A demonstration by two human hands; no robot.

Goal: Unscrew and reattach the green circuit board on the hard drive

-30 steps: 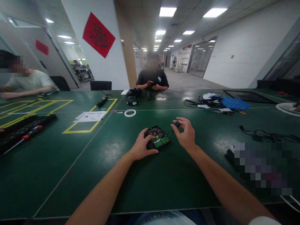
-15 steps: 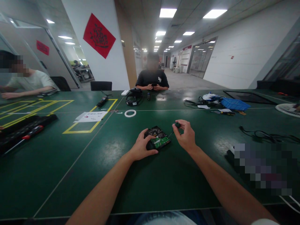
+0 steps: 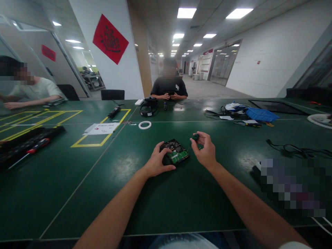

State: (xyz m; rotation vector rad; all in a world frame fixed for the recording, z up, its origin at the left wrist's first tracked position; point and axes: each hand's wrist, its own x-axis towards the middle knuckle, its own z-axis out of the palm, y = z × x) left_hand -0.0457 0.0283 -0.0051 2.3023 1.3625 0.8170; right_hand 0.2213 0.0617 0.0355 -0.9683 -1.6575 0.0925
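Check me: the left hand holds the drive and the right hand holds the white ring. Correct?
Not quite: the head view shows the right hand holding a small dark tool; the ring lies apart. The left hand does hold the drive.

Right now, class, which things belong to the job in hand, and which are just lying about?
In the job:
hard drive, held by the left hand
small dark tool, in the right hand

Lying about:
white ring
blue tray
red-handled screwdriver
white paper
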